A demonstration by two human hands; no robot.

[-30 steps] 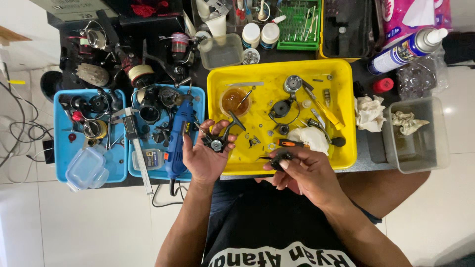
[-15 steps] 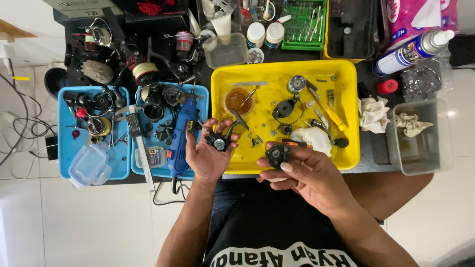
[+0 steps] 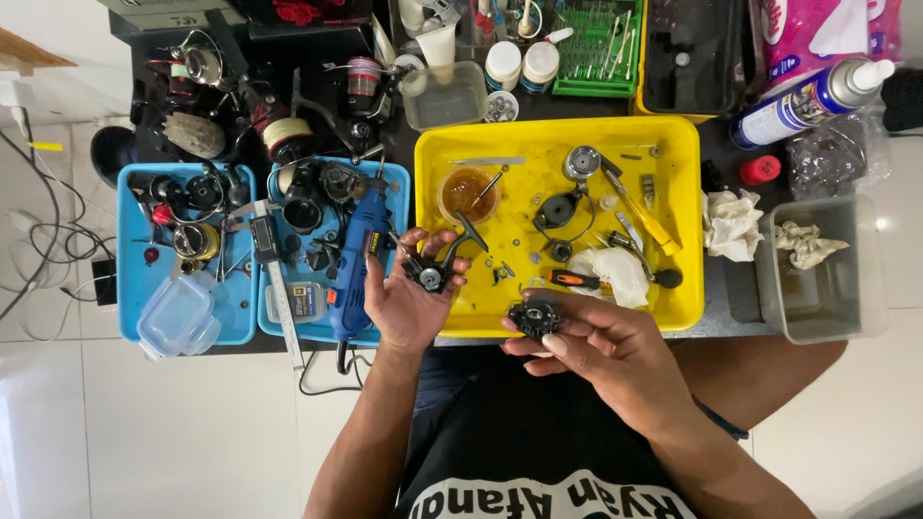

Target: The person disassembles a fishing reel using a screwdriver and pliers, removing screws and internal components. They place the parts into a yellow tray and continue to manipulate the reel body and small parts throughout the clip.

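Cradling a black metal reel frame in left hand, right hand pinching round toothed black gear

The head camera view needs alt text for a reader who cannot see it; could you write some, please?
Seen from above, a person's left hand holds a dark reel part with a bent arm, while the right hand pinches a small black round gear-like part at the near edge of a yellow tray strewn with small parts. Two blue trays of reel pieces and a blue rotary tool lie alongside.

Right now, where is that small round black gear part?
In the head view, the round black part sits in the right hand, just below the yellow tray front edge.
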